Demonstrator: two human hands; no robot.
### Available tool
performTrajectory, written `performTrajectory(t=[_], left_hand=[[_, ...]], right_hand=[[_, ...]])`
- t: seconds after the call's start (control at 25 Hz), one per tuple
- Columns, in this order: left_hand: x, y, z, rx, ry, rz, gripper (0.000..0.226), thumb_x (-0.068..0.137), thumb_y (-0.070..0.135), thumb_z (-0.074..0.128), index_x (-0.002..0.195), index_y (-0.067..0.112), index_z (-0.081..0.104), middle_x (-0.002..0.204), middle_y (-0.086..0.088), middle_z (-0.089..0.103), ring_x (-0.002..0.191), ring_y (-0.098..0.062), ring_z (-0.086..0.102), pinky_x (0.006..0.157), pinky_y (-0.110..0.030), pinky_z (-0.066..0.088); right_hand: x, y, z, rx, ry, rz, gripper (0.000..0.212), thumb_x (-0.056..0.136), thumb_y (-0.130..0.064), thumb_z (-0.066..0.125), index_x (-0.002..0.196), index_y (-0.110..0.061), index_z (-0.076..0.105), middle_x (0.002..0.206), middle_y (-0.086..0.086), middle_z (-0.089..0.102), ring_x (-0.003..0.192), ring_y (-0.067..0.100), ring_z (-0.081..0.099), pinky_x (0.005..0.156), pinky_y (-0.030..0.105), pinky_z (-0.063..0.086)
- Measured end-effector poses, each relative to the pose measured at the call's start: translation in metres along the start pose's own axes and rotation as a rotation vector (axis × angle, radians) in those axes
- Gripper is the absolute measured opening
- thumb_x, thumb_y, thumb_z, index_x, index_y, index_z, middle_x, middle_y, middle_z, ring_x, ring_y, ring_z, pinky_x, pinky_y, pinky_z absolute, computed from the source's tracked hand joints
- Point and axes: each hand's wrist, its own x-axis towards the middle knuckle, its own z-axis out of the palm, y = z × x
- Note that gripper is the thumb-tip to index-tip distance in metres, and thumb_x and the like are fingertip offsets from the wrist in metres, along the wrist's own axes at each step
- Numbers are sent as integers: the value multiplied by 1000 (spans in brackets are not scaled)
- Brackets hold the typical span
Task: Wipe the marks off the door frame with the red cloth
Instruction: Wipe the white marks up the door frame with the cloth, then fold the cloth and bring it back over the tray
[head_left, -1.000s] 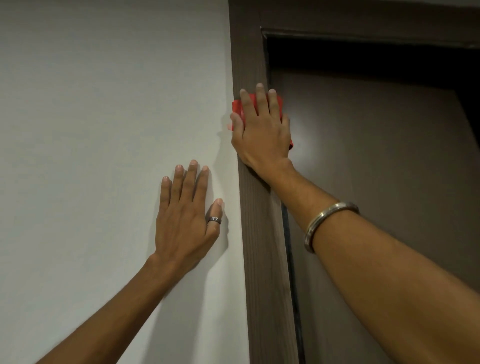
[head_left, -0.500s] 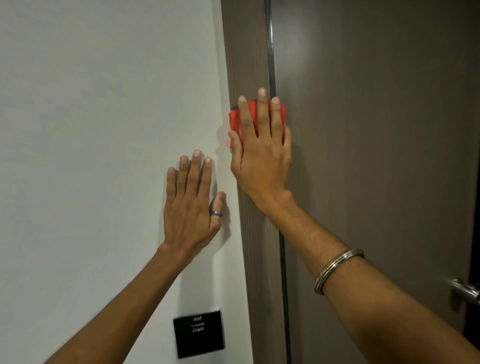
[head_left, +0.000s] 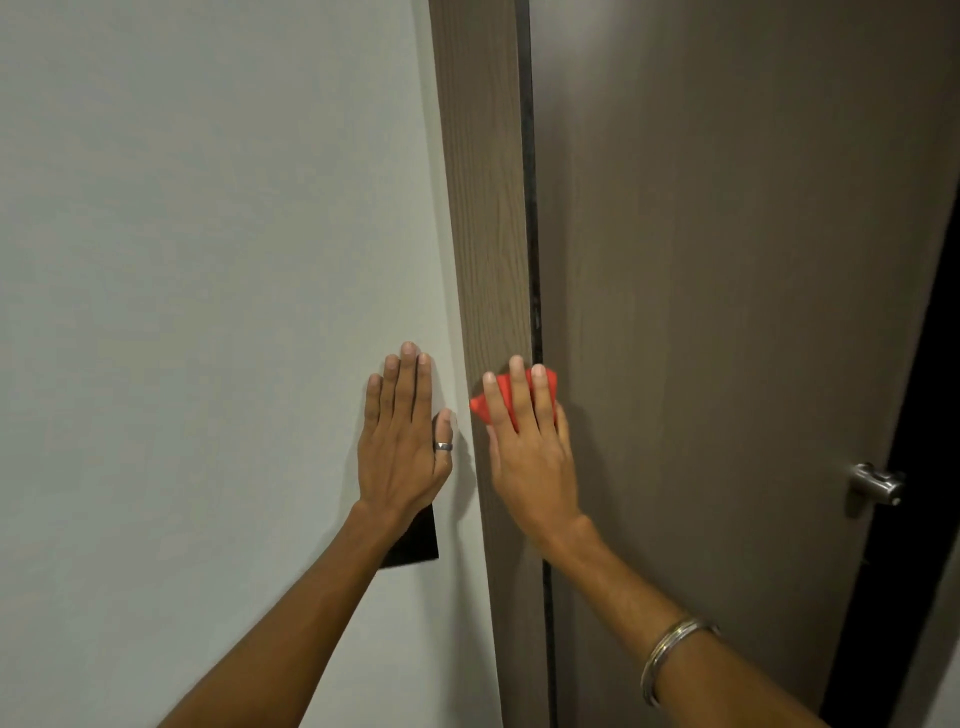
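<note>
My right hand (head_left: 530, 457) lies flat, fingers straight and slightly spread, pressing the folded red cloth (head_left: 501, 397) against the tall brown wood-grain door frame (head_left: 488, 208); the cloth shows between and beyond my fingertips (head_left: 517, 364), one corner poking out left. My left hand (head_left: 405, 447), open with fingers together and holding nothing, rests flat on the pale grey wall (head_left: 208, 260), partly covering a black square plate (head_left: 415, 540). The frame runs vertically, the brown door (head_left: 727, 312) and its steel handle (head_left: 875, 483) to its right.
</note>
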Motion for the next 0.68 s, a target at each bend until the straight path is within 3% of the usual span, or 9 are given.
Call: performTrajectory(t=[0.08, 0.16, 0.2, 0.28, 0.4, 0.48, 0.52, 0.6, 0.68], left_hand=[[-31, 16, -7, -135, -41, -95, 68, 105, 35, 38, 163, 3, 22, 173, -16, 13, 162, -29, 6, 132, -35, -8], [-75, 39, -17, -390, -90, -271, 65, 106, 38, 37, 163, 9, 26, 174, -9, 15, 163, -22, 4, 132, -31, -1], [-101, 50, -22, -535, -121, -389, 62, 106, 38, 38, 162, 14, 27, 174, -5, 18, 162, -16, 8, 131, -30, 8], [-156, 70, -34, -790, -200, -665, 57, 107, 41, 40, 160, 23, 31, 168, 0, 30, 155, -12, 27, 123, -31, 27], [-215, 81, -47, -1096, -550, -1290, 51, 110, 51, 33, 149, 21, 47, 153, -7, 54, 138, -25, 54, 112, -42, 47], [-242, 67, -56, -1361, -737, -1720, 69, 106, 66, 26, 132, 14, 62, 129, -15, 72, 120, -33, 67, 96, -50, 57], [-254, 59, -59, -1443, -745, -1836, 71, 104, 68, 26, 127, 14, 65, 124, -16, 74, 117, -35, 69, 92, -52, 58], [-286, 38, -63, -1413, -690, -1938, 58, 106, 60, 37, 125, 13, 65, 125, -16, 73, 117, -34, 69, 91, -50, 60], [-313, 28, -72, -1272, -738, -1958, 38, 108, 41, 48, 128, 12, 63, 122, -14, 73, 113, -31, 70, 90, -46, 60]], right_hand=[[-36, 5, -4, 75, -182, -10, 86, 98, -9, 66, 165, -18, 14, 174, 10, 4, 160, 35, 4, 125, 53, 24], [-80, 6, -12, 389, -363, 161, 77, 107, -16, 53, 166, -22, 5, 174, -1, -5, 163, 26, 1, 128, 46, 24], [-101, 2, -18, 650, -399, 365, 72, 109, -22, 50, 167, -24, 8, 175, -2, 4, 162, 25, 15, 126, 43, 31], [-144, -13, -31, 1134, -392, 902, 58, 108, -28, 53, 160, -28, 30, 164, 3, 41, 139, 24, 54, 108, 39, 54], [-190, -37, -35, 1624, -452, 1493, 34, 106, -31, 54, 132, -9, 60, 123, 18, 70, 110, 33, 69, 92, 44, 58], [-216, -55, -35, 1696, -518, 1696, 37, 105, -36, 54, 108, -4, 73, 102, 19, 76, 96, 34, 72, 88, 47, 57], [-229, -66, -34, 1678, -560, 1730, 42, 105, -39, 52, 99, -6, 77, 95, 17, 77, 89, 32, 74, 85, 47, 58], [-259, -95, -25, 1626, -681, 1781, 50, 105, -45, 47, 97, -11, 82, 96, 15, 79, 86, 31, 75, 87, 46, 58], [-288, -108, -17, 1528, -799, 1788, 53, 105, -54, 46, 110, -12, 78, 103, 14, 80, 94, 31, 75, 95, 48, 58]])
